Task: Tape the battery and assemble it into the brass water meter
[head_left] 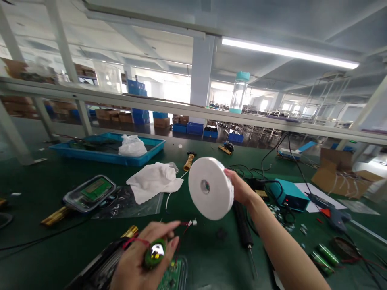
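Note:
My right hand grips a wide white foam tape roll by its edge, raised above the green bench mat. The roll's central hole faces me. My left hand sits low in the view, holding a small green rounded part with a shiny centre. Red wires run from near my left fingers to a small white connector. Just below my left hand lies a green circuit board, partly hidden by it. A black soldering iron lies under my right forearm.
A blue tray holds a white bag. A white cloth, a plastic box with a green board, brass cylinders and green cells lie about. A teal soldering station, glue gun and cables stand right. A glass bottle stands on the shelf.

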`<state>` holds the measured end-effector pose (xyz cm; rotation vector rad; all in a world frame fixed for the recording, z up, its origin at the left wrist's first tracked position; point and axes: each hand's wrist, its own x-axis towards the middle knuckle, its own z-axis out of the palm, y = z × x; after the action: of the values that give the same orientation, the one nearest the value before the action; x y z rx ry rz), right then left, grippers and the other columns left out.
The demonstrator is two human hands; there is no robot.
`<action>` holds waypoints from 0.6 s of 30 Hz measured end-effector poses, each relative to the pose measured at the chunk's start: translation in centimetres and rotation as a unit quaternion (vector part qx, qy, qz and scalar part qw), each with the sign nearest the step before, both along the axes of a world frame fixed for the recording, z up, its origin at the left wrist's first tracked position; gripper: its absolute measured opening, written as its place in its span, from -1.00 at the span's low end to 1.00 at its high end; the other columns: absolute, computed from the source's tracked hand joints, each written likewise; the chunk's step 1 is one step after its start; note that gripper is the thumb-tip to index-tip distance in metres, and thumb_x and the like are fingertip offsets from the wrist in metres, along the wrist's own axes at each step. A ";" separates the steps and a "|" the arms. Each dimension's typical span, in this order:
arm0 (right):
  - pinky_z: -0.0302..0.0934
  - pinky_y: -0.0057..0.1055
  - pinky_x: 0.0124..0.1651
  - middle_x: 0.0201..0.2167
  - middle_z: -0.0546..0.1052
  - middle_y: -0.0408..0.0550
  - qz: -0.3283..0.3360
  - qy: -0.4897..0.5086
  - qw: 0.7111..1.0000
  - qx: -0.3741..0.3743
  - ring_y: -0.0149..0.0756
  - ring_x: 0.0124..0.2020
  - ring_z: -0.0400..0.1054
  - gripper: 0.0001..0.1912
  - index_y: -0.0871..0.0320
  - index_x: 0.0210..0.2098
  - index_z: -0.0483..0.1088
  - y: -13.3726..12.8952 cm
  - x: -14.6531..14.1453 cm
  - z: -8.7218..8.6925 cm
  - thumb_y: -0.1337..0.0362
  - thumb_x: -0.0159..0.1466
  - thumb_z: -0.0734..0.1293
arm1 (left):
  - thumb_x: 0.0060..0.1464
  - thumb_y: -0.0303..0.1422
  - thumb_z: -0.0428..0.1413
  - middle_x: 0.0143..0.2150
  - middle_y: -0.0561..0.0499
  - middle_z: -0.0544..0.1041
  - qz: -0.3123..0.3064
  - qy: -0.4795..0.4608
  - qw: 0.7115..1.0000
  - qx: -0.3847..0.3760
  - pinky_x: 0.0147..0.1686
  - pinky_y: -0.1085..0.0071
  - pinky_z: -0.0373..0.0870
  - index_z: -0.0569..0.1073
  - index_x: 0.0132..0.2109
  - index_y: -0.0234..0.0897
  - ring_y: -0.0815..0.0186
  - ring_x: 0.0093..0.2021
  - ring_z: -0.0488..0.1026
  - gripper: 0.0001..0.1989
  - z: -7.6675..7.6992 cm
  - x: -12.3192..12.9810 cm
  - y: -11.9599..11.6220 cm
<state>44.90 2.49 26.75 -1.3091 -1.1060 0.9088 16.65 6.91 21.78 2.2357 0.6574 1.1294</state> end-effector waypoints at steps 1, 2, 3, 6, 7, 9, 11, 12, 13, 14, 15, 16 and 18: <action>0.17 -0.45 -0.39 -0.44 0.50 -0.10 0.029 -0.006 0.999 -0.023 -0.37 -0.47 0.32 -0.47 0.21 -0.21 0.41 -1.0 -0.9 0.8 -0.14 0.16 0.21 | 0.13 -0.19 0.06 -0.07 0.01 0.51 -0.003 -0.032 0.998 0.062 -0.11 0.42 0.47 0.43 0.01 -0.15 0.28 -0.13 0.50 -0.68 1.5 0.7 0.7; 0.14 -0.47 -0.41 -0.45 0.49 -0.12 0.059 -0.015 0.997 -0.045 -0.39 -0.48 0.31 -0.52 0.22 -0.25 0.43 -2.0 -1.8 1.6 -0.09 0.14 0.26 | 0.15 -0.22 0.05 0.04 -0.03 0.45 -0.010 -0.037 0.993 0.108 0.04 0.33 0.39 0.38 0.09 -0.17 0.25 0.00 0.44 -0.63 2.8 1.4 1.3; 0.13 -0.49 -0.40 -0.45 0.49 -0.13 0.087 -0.023 0.994 -0.064 -0.41 -0.47 0.30 -0.57 0.22 -0.27 0.46 -2.8 -2.7 2.3 -0.04 0.13 0.31 | 0.15 -0.21 0.05 0.14 -0.07 0.38 -0.020 -0.029 0.988 0.149 0.14 0.22 0.28 0.33 0.14 -0.20 0.18 0.13 0.34 -0.57 4.0 2.1 1.9; 0.14 -0.51 -0.29 -0.34 0.51 -0.15 0.158 -0.070 0.980 -0.097 -0.44 -0.37 0.32 -0.66 0.19 -0.20 0.48 -5.2 -4.6 4.1 0.07 0.14 0.36 | 0.15 -0.15 0.04 0.20 -0.09 0.35 -0.109 0.080 0.976 0.172 0.18 0.17 0.23 0.25 0.21 -0.22 0.16 0.20 0.27 -0.48 6.6 3.5 3.0; 0.14 -0.51 -0.26 -0.30 0.51 -0.15 0.175 -0.090 0.975 -0.104 -0.44 -0.33 0.32 -0.65 0.17 -0.15 0.47 -5.9 -5.0 4.4 0.08 0.17 0.34 | 0.15 -0.13 0.04 0.16 -0.07 0.39 -0.142 0.116 0.969 0.164 0.15 0.20 0.27 0.26 0.20 -0.21 0.18 0.17 0.32 -0.48 7.2 3.7 3.1; 0.15 -0.50 -0.18 -0.18 0.50 -0.13 0.185 -0.123 0.970 -0.096 -0.43 -0.24 0.33 -0.61 0.12 -0.03 0.42 -7.3 -5.5 4.6 0.06 0.24 0.27 | 0.14 -0.12 0.05 0.07 -0.02 0.48 -0.184 0.155 0.960 0.146 0.09 0.25 0.34 0.34 0.14 -0.17 0.21 0.08 0.41 -0.54 7.8 3.7 3.2; 0.17 -0.47 -0.14 -0.10 0.49 -0.08 0.138 -0.132 0.980 -0.047 -0.40 -0.18 0.34 -0.58 0.12 0.03 0.36 -8.8 -5.9 4.1 0.04 0.27 0.23 | 0.12 -0.11 0.06 0.02 0.03 0.52 -0.183 0.150 0.962 0.135 0.05 0.27 0.37 0.42 0.05 -0.14 0.20 0.05 0.43 -0.61 7.9 3.4 3.2; 0.18 -0.45 -0.14 -0.10 0.49 -0.05 0.096 -0.134 0.986 -0.013 -0.38 -0.17 0.34 -0.58 0.14 0.02 0.36 -9.6 -6.0 3.7 0.04 0.27 0.22 | 0.11 -0.10 0.07 0.01 0.04 0.53 -0.175 0.143 0.966 0.129 0.04 0.28 0.38 0.45 0.02 -0.13 0.19 0.04 0.44 -0.63 7.9 3.3 3.3; 0.20 -0.45 -0.16 -0.12 0.49 -0.04 0.053 -0.139 0.989 0.017 -0.37 -0.18 0.35 -0.60 0.15 -0.01 0.37 -10.3 -6.2 3.4 0.05 0.27 0.23 | 0.10 -0.10 0.08 0.00 0.05 0.53 -0.166 0.141 0.968 0.121 0.04 0.28 0.38 0.46 0.00 -0.12 0.18 0.04 0.44 -0.64 7.9 3.1 3.3; 0.20 -0.45 -0.19 -0.17 0.51 -0.05 0.016 -0.152 0.988 0.036 -0.38 -0.22 0.35 -0.63 0.16 -0.06 0.40 -11.0 -6.4 3.1 0.06 0.27 0.24 | 0.08 -0.10 0.09 0.00 0.05 0.53 -0.159 0.145 0.970 0.112 0.05 0.27 0.37 0.47 -0.01 -0.12 0.18 0.04 0.44 -0.64 7.9 3.0 3.3; 0.20 -0.47 -0.24 -0.24 0.52 -0.06 -0.008 -0.174 0.984 0.044 -0.39 -0.27 0.35 -0.67 0.16 -0.12 0.43 -11.6 -6.6 2.8 0.08 0.26 0.25 | 0.08 -0.11 0.10 0.01 0.05 0.52 -0.155 0.153 0.971 0.101 0.07 0.26 0.35 0.47 -0.02 -0.12 0.17 0.05 0.43 -0.65 7.9 2.9 3.3; 0.19 -0.48 -0.29 -0.30 0.52 -0.08 -0.018 -0.202 0.978 0.043 -0.40 -0.32 0.34 -0.71 0.17 -0.19 0.45 -12.0 -6.8 2.7 0.10 0.26 0.27 | 0.08 -0.13 0.11 0.01 0.06 0.52 -0.156 0.163 0.970 0.089 0.08 0.25 0.33 0.47 -0.02 -0.12 0.18 0.05 0.43 -0.66 8.0 2.8 3.2; 0.17 -0.51 -0.35 -0.37 0.52 -0.11 -0.015 -0.249 0.968 0.026 -0.43 -0.38 0.33 -0.77 0.18 -0.28 0.48 -12.6 -6.9 2.6 0.15 0.24 0.29 | 0.08 -0.17 0.12 -0.01 0.07 0.53 -0.166 0.180 0.968 0.061 0.08 0.27 0.33 0.47 -0.04 -0.12 0.20 0.02 0.44 -0.69 8.2 2.6 2.8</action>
<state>37.98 -10.14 29.37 -1.5510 -1.4782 0.5312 19.26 9.66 29.96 2.5647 0.3331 0.6188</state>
